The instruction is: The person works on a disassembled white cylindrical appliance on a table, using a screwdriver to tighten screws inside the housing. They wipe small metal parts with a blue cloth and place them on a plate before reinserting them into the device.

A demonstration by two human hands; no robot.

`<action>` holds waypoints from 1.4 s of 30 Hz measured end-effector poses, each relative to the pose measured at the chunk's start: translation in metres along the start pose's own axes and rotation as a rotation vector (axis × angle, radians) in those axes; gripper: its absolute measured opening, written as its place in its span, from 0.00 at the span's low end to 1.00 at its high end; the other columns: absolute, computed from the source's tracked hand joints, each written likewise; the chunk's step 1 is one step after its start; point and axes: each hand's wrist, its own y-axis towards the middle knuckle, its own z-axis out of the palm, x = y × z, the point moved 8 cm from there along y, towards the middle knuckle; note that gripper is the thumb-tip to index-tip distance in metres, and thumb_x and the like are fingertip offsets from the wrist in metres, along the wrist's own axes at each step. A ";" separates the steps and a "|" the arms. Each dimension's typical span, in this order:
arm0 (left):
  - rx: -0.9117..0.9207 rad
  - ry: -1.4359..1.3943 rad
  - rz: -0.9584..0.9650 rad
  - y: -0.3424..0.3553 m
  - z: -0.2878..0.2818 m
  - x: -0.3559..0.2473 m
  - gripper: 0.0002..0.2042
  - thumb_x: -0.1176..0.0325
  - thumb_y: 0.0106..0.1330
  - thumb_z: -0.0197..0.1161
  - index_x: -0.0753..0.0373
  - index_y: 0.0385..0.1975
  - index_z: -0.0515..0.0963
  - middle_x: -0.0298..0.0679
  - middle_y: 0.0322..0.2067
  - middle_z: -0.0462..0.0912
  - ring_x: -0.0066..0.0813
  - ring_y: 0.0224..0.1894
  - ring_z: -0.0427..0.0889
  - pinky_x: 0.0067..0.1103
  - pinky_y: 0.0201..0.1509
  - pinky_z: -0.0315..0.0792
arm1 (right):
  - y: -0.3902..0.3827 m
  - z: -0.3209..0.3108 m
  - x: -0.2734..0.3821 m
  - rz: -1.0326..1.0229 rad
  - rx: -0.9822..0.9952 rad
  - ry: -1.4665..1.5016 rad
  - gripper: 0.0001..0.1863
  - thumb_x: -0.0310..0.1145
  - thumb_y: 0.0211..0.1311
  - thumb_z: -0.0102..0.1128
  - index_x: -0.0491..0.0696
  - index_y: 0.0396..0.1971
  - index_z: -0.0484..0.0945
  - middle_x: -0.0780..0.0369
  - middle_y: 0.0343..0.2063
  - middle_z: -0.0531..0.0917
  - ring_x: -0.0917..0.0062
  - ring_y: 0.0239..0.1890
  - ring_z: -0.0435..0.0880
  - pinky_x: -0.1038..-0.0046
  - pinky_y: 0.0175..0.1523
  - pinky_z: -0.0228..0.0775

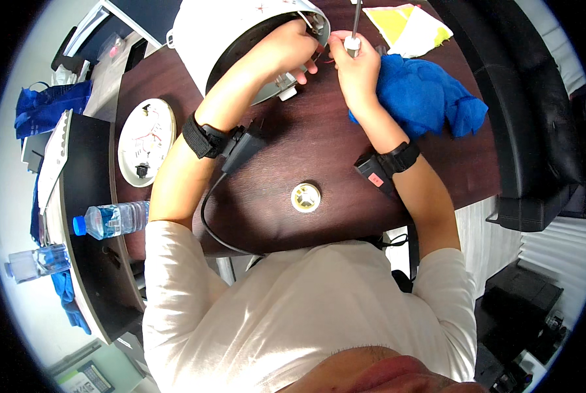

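Observation:
A white, rounded appliance housing (204,33), like a rice cooker body, lies on its side at the far edge of the table with its open underside facing right and toward me. My left hand (289,51) reaches across that opening, fingers curled by the inner rim; what they pinch is hidden. A thin reddish wire shows between my two hands. In my right hand (359,69), just right of the rim, is a screwdriver (352,43) with a pale handle, its metal shaft pointing up and away. A small metal-and-white part (286,88) shows at the housing's lower edge, below my left hand.
On the brown table (260,203) are a white dish (126,145) of small parts and wires, a small white ring (306,208), a crumpled blue cloth (424,95) and a yellow-white cloth (414,29). A water bottle (119,219) lies left; a cable hangs from my left wrist device (242,147).

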 end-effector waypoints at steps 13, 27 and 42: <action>0.038 0.093 0.032 0.009 0.002 0.001 0.28 0.77 0.63 0.42 0.66 0.67 0.55 0.49 0.41 0.80 0.26 0.25 0.80 0.20 0.18 0.77 | 0.000 0.014 -0.022 0.097 -0.150 0.078 0.14 0.28 0.56 0.65 0.42 0.40 0.72 0.63 0.25 0.81 0.83 0.22 0.78 0.81 0.23 0.67; -0.015 0.188 0.066 0.011 0.004 0.003 0.28 0.77 0.63 0.44 0.67 0.67 0.56 0.44 0.35 0.80 0.26 0.21 0.79 0.21 0.16 0.76 | -0.012 0.039 -0.039 0.696 -0.068 0.792 0.07 0.22 0.58 0.61 0.48 0.29 0.71 0.63 0.25 0.78 0.79 0.22 0.74 0.72 0.25 0.67; -0.097 0.224 0.066 0.016 0.003 0.000 0.12 0.72 0.60 0.55 0.67 0.43 0.73 0.42 0.25 0.80 0.32 0.15 0.79 0.26 0.16 0.75 | 0.007 0.040 -0.052 0.841 -0.023 0.619 0.03 0.30 0.62 0.60 0.49 0.30 0.78 0.68 0.20 0.77 0.79 0.23 0.76 0.70 0.29 0.75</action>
